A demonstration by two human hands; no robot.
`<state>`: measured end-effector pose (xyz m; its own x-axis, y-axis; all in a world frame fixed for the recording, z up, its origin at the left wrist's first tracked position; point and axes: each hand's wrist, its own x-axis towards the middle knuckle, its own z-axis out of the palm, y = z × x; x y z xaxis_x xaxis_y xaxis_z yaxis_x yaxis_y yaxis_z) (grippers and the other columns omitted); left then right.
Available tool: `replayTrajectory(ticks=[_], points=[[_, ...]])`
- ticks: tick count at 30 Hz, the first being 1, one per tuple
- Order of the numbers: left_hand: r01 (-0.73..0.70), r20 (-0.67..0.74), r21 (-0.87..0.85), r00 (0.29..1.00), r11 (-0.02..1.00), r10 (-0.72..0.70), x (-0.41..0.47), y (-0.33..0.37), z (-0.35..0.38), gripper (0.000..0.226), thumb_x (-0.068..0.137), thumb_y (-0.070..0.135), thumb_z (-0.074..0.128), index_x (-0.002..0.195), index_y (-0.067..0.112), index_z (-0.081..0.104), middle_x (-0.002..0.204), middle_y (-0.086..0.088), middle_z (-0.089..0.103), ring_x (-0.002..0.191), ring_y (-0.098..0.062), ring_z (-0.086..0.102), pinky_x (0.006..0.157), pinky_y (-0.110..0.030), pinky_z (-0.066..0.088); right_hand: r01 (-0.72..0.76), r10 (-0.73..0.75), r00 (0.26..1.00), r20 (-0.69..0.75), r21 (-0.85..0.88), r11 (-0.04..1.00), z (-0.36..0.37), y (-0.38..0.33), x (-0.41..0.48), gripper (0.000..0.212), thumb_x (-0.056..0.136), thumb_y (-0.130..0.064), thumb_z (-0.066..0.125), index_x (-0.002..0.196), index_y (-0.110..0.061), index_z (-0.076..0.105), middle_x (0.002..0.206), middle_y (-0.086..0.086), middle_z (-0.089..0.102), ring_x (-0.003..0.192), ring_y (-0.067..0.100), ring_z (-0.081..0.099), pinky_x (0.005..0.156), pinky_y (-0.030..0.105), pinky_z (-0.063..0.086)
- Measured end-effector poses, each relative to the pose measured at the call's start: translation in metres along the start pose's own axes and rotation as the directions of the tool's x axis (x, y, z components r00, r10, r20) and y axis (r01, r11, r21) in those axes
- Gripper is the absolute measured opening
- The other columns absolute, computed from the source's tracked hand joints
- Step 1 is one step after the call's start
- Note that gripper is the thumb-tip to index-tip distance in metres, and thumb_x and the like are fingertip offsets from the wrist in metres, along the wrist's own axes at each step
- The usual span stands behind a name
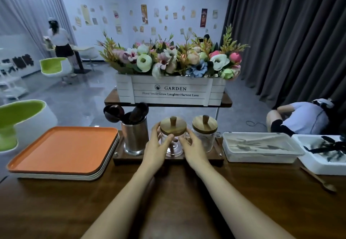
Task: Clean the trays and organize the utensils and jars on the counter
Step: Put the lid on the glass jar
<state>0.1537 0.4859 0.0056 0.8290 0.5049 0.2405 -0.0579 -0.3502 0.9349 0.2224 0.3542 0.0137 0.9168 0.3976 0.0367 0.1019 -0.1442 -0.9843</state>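
A clear glass jar with a wooden lid [173, 126] stands on a dark wooden base [168, 159] at the counter's back. My left hand [156, 145] wraps its left side and my right hand [193, 147] cups its right side. A second lidded glass jar [204, 125] stands just to its right, untouched. To the left, a steel cup [134, 137] holds several dark spoons. A stack of trays, orange on top [61, 150], lies at the left of the counter.
A white flower box [171, 91] sits on a raised shelf above the jars. Two white bins [262, 148] [322, 154] with utensils stand at the right, a wooden spoon [318, 179] in front of them. Two people are in the room beyond.
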Motion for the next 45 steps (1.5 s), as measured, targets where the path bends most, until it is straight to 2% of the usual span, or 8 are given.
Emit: replayTrajectory(ticks=[11, 16, 20, 24, 29, 35, 39, 45], points=[[0.085, -0.002, 0.075, 0.996, 0.994, -0.085, -0.008, -0.003, -0.002, 0.084, 0.095, 0.053, 0.063, 0.162, 0.035, 0.016, 0.161, 0.009, 0.037, 0.147, -0.007, 0.033, 0.111, -0.026, 0.032, -0.014, 0.011, 0.996, 0.087, 0.035, 0.999, -0.005, -0.008, -0.016, 0.059, 0.1, -0.007, 0.056, 0.154, -0.023, 0.036, 0.142, -0.005, 0.049, 0.121, -0.012, 0.049, 0.089, -0.003, 0.039], [-0.069, -0.31, 0.178, 0.943, 0.982, 0.122, -0.061, 0.015, 0.013, 0.029, 0.1, 0.032, 0.06, 0.128, 0.039, 0.055, 0.118, 0.021, 0.066, 0.106, 0.0, 0.064, 0.094, -0.042, 0.055, 0.013, -0.009, 1.0, -0.021, 0.214, 0.977, -0.051, -0.011, -0.05, 0.03, 0.1, -0.005, 0.055, 0.123, -0.021, 0.065, 0.11, 0.02, 0.072, 0.101, 0.022, 0.072, 0.085, 0.034, 0.06], [-0.176, -0.092, 0.107, 0.978, 0.979, 0.186, -0.064, 0.036, 0.056, 0.049, 0.097, 0.04, 0.06, 0.144, 0.035, 0.05, 0.136, 0.024, 0.058, 0.128, 0.003, 0.053, 0.107, -0.028, 0.046, 0.152, -0.106, 0.903, -0.416, 0.078, 0.985, -0.104, -0.016, -0.053, 0.017, 0.1, -0.014, 0.058, 0.111, -0.022, 0.068, 0.098, 0.001, 0.074, 0.087, 0.009, 0.071, 0.073, 0.024, 0.057], [-0.124, 0.092, -0.008, 0.988, 0.992, 0.124, -0.04, 0.054, 0.1, 0.075, 0.1, 0.049, 0.054, 0.16, 0.041, 0.009, 0.166, 0.024, 0.01, 0.151, 0.01, 0.006, 0.124, -0.024, 0.012, 0.058, -0.086, 0.952, -0.294, -0.103, 0.993, -0.113, -0.01, -0.032, 0.039, 0.099, -0.027, 0.06, 0.138, -0.027, 0.054, 0.138, -0.007, 0.055, 0.113, -0.002, 0.054, 0.088, 0.017, 0.045], [-0.062, 0.095, -0.023, 0.993, 0.998, 0.064, -0.009, 0.058, 0.125, 0.083, 0.103, 0.048, 0.052, 0.161, 0.037, -0.006, 0.171, 0.005, -0.01, 0.155, -0.006, -0.008, 0.124, -0.031, 0.003, -0.038, 0.024, 0.979, -0.201, -0.067, 0.997, -0.102, -0.007, -0.014, 0.06, 0.101, -0.021, 0.057, 0.155, -0.027, 0.032, 0.158, 0.005, 0.038, 0.136, 0.013, 0.045, 0.111, 0.043, 0.044], [0.021, 0.037, -0.108, 0.999, 0.994, -0.017, 0.002, 0.052, 0.138, 0.093, 0.097, 0.045, 0.058, 0.163, 0.031, -0.006, 0.172, 0.001, 0.001, 0.158, -0.014, 0.003, 0.128, -0.041, 0.014, -0.137, 0.143, 0.988, -0.05, 0.107, 0.985, -0.095, -0.006, -0.018, 0.068, 0.105, -0.023, 0.049, 0.16, -0.026, 0.01, 0.156, -0.001, 0.04, 0.141, 0.013, 0.041, 0.099, 0.021, 0.037], [0.051, 0.058, -0.06, 0.997, 0.997, -0.047, -0.005, 0.055, 0.139, 0.083, 0.102, 0.035, 0.053, 0.163, 0.03, -0.003, 0.168, 0.0, 0.022, 0.152, -0.018, 0.028, 0.12, -0.034, 0.029, -0.119, 0.12, 0.993, 0.002, 0.115, 0.986, -0.096, -0.001, -0.014, 0.063, 0.104, -0.018, 0.051, 0.159, -0.028, 0.022, 0.154, -0.005, 0.044, 0.128, 0.004, 0.047, 0.075, 0.009, 0.05], [-0.032, 0.02, 0.096, 0.999, 0.995, 0.03, -0.06, 0.079, 0.134, 0.068, 0.107, 0.024, 0.042, 0.164, 0.029, 0.005, 0.167, 0.006, 0.026, 0.15, -0.013, 0.029, 0.114, -0.023, 0.027, -0.093, 0.084, 0.995, 0.05, 0.214, 0.972, -0.118, 0.004, -0.055, 0.042, 0.099, -0.007, 0.055, 0.136, -0.027, 0.055, 0.13, 0.004, 0.067, 0.118, 0.012, 0.064, 0.099, 0.03, 0.053]])
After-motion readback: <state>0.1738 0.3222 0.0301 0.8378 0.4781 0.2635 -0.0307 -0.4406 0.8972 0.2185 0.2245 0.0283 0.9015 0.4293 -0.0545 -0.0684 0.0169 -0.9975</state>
